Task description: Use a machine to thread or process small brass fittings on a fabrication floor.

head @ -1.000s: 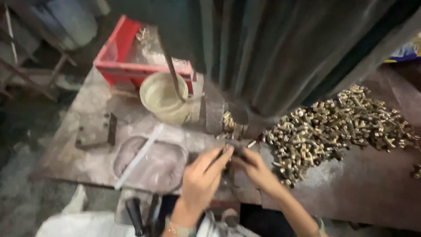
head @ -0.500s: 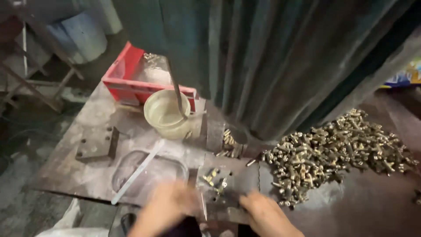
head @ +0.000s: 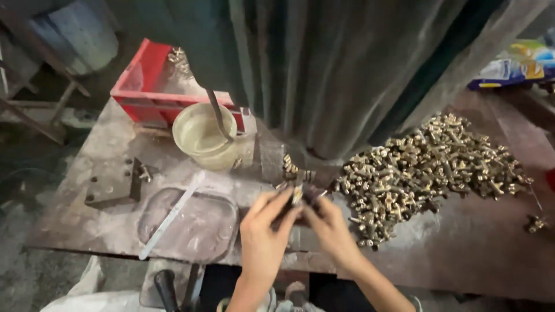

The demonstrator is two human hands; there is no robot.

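A: What is seen at the left of the bench (head: 87, 231)?

B: A grey metal block (head: 113, 184) is found at nine o'clock from the hands. A red tray (head: 151, 86) sits at eleven o'clock, and a cream bowl (head: 203, 136) with a dark rod (head: 218, 114) leaned in it is set just in front of the tray. A shallow grey dish (head: 199, 228) lies directly left of the hands, with a pale strip (head: 171, 215) laid aslant across its left edge.

A: How is the left hand (head: 263, 237) posed?

B: It is raised from six o'clock, wrist low, back toward the camera. Its fingers (head: 276, 207) are stretched up and pinched toward a small brass part (head: 297, 195).

A: Where is that part?

B: It is held at the middle of the bench, just above the near edge, at twelve o'clock from both palms, between the two sets of fingertips.

A: And the right hand (head: 332, 231)?

B: It is brought in from five o'clock, forearm slanted to the lower right. Its thumb and fingers are closed toward the same part from the right side. The exact grip cannot be told, since the tips are blurred.

A: What is seen further right?

B: A pile (head: 428, 164) of brass fittings is spread from one to three o'clock, its near edge just beside the right hand. A dark curtain (head: 347, 63) hangs at twelve o'clock.
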